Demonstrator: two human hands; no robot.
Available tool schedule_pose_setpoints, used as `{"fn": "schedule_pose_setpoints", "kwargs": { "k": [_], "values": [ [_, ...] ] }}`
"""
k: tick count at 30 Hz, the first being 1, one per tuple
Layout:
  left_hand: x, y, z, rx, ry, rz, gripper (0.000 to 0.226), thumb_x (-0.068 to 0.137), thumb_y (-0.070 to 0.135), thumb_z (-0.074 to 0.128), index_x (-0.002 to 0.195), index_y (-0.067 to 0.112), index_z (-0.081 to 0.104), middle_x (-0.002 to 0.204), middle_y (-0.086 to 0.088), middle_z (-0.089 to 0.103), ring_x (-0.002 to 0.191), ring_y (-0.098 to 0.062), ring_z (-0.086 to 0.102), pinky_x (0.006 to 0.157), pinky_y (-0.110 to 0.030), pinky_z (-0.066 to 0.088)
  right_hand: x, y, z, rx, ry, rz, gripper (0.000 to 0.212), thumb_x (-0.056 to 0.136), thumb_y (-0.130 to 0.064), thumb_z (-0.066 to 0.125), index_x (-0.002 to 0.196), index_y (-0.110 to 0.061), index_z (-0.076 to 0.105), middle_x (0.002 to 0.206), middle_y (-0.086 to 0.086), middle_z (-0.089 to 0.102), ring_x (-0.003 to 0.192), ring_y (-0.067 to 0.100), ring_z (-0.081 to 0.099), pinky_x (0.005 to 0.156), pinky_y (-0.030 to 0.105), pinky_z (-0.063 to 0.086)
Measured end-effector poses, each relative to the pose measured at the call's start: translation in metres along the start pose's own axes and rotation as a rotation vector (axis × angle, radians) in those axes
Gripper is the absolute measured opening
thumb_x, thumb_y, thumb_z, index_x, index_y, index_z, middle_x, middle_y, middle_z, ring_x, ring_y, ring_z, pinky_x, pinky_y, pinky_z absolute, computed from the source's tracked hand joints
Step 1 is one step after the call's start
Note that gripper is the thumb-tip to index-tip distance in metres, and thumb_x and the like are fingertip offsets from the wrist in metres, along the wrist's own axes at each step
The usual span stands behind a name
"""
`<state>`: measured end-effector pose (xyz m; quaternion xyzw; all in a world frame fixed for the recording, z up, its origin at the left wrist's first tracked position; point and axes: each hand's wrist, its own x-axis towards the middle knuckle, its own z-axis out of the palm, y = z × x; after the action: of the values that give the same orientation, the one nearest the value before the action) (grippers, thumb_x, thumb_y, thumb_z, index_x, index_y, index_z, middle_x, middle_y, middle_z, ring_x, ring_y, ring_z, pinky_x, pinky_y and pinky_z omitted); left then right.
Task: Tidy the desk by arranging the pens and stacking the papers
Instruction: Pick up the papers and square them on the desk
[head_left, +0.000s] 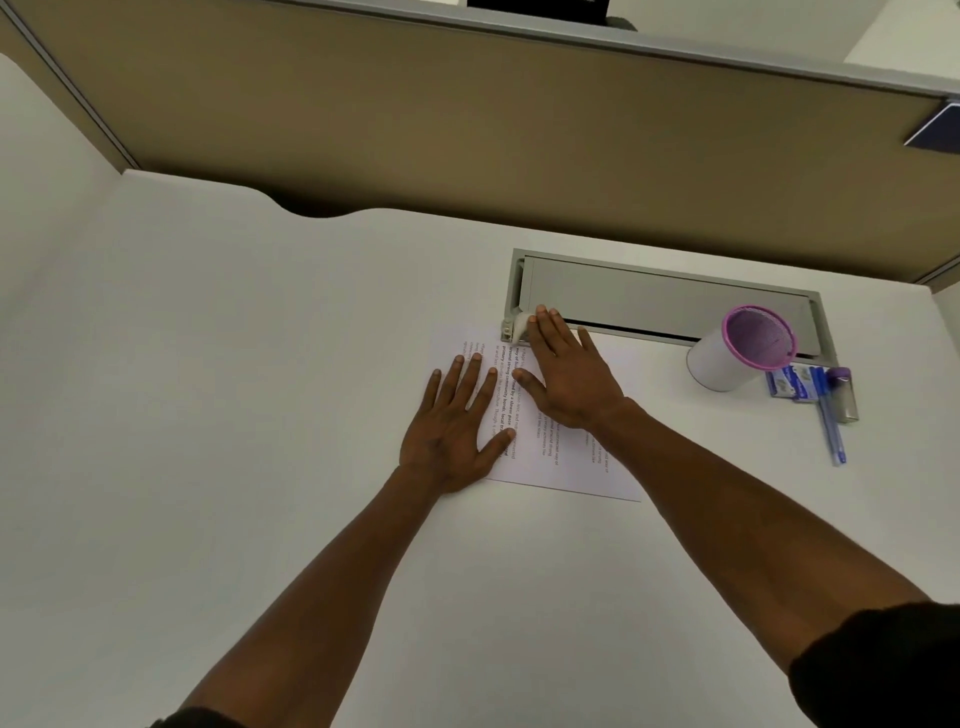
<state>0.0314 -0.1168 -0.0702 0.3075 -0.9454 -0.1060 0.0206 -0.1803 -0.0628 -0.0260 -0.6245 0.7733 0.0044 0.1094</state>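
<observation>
A printed white paper sheet (566, 462) lies flat on the white desk (260, 364) in the middle of the head view. My left hand (457, 426) rests flat on the sheet's left edge, fingers spread. My right hand (566, 379) lies flat on the sheet's upper part, fingertips at a curled paper corner (521, 325) by the grey cable tray. A white pen cup with a purple rim (743, 348) lies tipped at the right. A blue pen (831, 421) lies beside it on the desk.
A grey cable tray lid (670, 296) is set into the desk behind the paper. Small blue-and-white packets (789, 382) and a clear capped item (844, 389) lie right of the cup. A tan partition wall (467, 130) closes off the back of the desk.
</observation>
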Motion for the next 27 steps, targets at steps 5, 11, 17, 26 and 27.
{"fn": "schedule_pose_setpoints", "kwargs": {
  "k": [5, 11, 17, 26, 27],
  "values": [
    [0.000, -0.001, 0.001, -0.003, 0.006, 0.000, 0.085, 0.094, 0.073, 0.017, 0.159, 0.023, -0.003, 0.167, -0.005, -0.011, 0.154, -0.022, -0.012, 0.125, -0.049, 0.005, 0.005, 0.007, 0.000, -0.038, -0.026, -0.033, 0.089, 0.090, -0.073, 0.015, 0.155, -0.015, -0.002, 0.164, 0.004, -0.007, 0.151, 0.018, -0.008, 0.122, 0.049, 0.000],
    [0.000, 0.000, 0.003, -0.008, 0.014, -0.003, 0.085, 0.094, 0.073, 0.018, 0.159, 0.023, -0.003, 0.167, -0.004, -0.011, 0.154, -0.021, -0.013, 0.125, -0.048, 0.004, 0.012, 0.011, -0.001, -0.076, -0.020, -0.047, 0.099, 0.081, -0.082, 0.003, 0.155, -0.016, 0.004, 0.164, 0.003, 0.000, 0.152, 0.018, 0.000, 0.120, 0.051, -0.001],
    [0.000, 0.000, 0.002, -0.008, 0.019, -0.001, 0.085, 0.094, 0.073, 0.018, 0.159, 0.023, -0.002, 0.167, -0.005, -0.010, 0.154, -0.021, -0.012, 0.125, -0.048, 0.004, 0.019, 0.012, -0.002, -0.103, -0.052, -0.053, 0.106, 0.075, -0.085, -0.003, 0.155, -0.016, 0.007, 0.164, 0.004, 0.005, 0.151, 0.020, 0.008, 0.119, 0.048, -0.002],
    [0.000, 0.001, -0.001, -0.013, 0.023, -0.002, 0.084, 0.095, 0.071, 0.022, 0.159, 0.023, -0.001, 0.168, -0.004, -0.010, 0.154, -0.020, -0.013, 0.125, -0.048, 0.006, 0.012, 0.014, -0.012, -0.123, -0.094, -0.099, 0.100, 0.083, -0.081, 0.015, 0.155, -0.014, -0.003, 0.164, 0.006, -0.006, 0.152, 0.021, -0.001, 0.121, 0.050, 0.003],
    [0.000, 0.001, -0.002, -0.016, 0.020, -0.001, 0.084, 0.095, 0.071, 0.022, 0.159, 0.022, -0.001, 0.168, -0.004, -0.010, 0.154, -0.020, -0.013, 0.125, -0.048, 0.006, 0.010, 0.014, -0.013, -0.138, -0.094, -0.109, 0.100, 0.084, -0.080, 0.017, 0.155, -0.013, -0.005, 0.164, 0.007, -0.008, 0.151, 0.022, -0.004, 0.122, 0.051, 0.003]
  ]
}}
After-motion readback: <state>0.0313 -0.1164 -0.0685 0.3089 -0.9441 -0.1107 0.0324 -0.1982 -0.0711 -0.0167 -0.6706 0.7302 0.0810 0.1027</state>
